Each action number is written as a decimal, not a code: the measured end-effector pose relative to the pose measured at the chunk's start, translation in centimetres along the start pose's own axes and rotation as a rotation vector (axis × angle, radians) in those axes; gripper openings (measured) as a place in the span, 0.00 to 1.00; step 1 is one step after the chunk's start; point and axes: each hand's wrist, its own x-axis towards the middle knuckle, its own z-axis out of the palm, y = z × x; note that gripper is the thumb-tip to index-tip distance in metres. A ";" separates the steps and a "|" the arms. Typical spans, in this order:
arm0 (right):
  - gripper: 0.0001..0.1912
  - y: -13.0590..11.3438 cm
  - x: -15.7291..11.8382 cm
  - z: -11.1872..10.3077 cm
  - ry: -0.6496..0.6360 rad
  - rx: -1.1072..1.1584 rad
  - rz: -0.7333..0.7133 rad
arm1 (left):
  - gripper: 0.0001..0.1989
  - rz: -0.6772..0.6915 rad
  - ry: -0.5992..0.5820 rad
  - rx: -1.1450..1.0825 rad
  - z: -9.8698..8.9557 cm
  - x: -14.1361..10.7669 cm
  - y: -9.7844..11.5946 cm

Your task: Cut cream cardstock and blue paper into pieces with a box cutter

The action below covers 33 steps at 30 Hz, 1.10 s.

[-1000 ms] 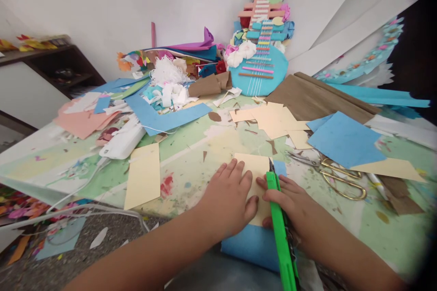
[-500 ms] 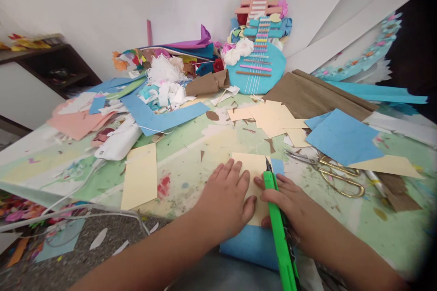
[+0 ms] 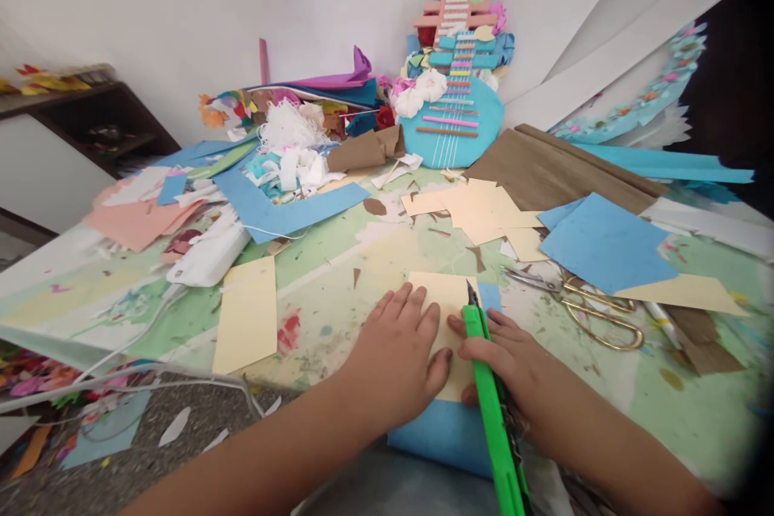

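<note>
A cream paper piece (image 3: 444, 282) lies over blue paper (image 3: 440, 437) at the table's front edge. My left hand (image 3: 399, 347) presses flat on the cream piece, fingers stretched out and holding nothing. Gripped in my right hand (image 3: 505, 363) is a long green tool (image 3: 493, 403), which looks like a stapler with a dark narrow tip. It slants across the right edge of the cream paper, its tip pointing away from me. My right fingers are wrapped around it and partly hidden beneath it. Whether the tip touches the paper, I cannot tell.
Gold-handled scissors (image 3: 598, 314) lie to the right, beside blue sheets (image 3: 610, 242). Cream offcuts (image 3: 484, 210) lie ahead. A cream sheet (image 3: 245, 314) and a white device with a cable (image 3: 209, 250) are on the left. A blue paper guitar (image 3: 451, 129) leans at the back.
Both hands and the green tool keep their places on the paper. The view has shifted very slightly.
</note>
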 end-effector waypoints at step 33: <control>0.23 0.5 0.6 -5.1 0.768 0.748 0.800 | 0.27 0.243 -0.044 0.082 -0.5 3.5 0.3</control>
